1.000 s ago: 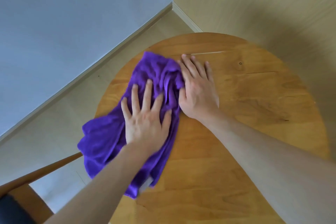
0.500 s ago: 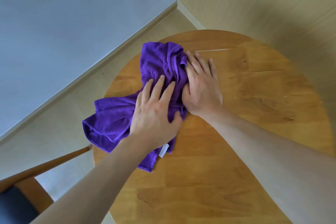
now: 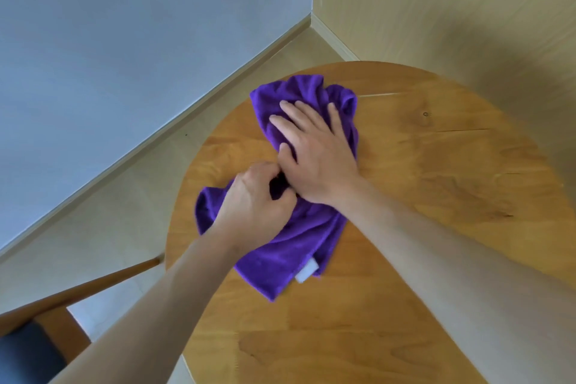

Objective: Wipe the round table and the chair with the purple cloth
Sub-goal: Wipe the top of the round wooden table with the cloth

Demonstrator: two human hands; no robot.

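- The purple cloth [image 3: 299,237] lies bunched on the far-left part of the round wooden desk [image 3: 436,227], running from near the far rim back toward the person, its white label [image 3: 307,273] showing at the near edge.
- A second ago the cloth hung over the left rim with both hands flat, the right hand mostly on bare wood beside it; now it is gathered fully onto the desk top.
- The right hand [image 3: 314,153] has crossed onto the far bunch and presses it down with straight, spread fingers, its grip open and flat.
- The left hand [image 3: 255,206] has changed from a flat palm to curled fingers, gripping a fold of the cloth in the middle, just beside the right wrist.
- This reads as regathering the cloth into a tighter pad, not a stroke; wiping of the desk looks under way on the left part, with the right part and near part likely yet to be covered.
- The chair [image 3: 37,330] sits at lower left, its wooden rail reaching toward the desk rim, apparently not yet wiped.
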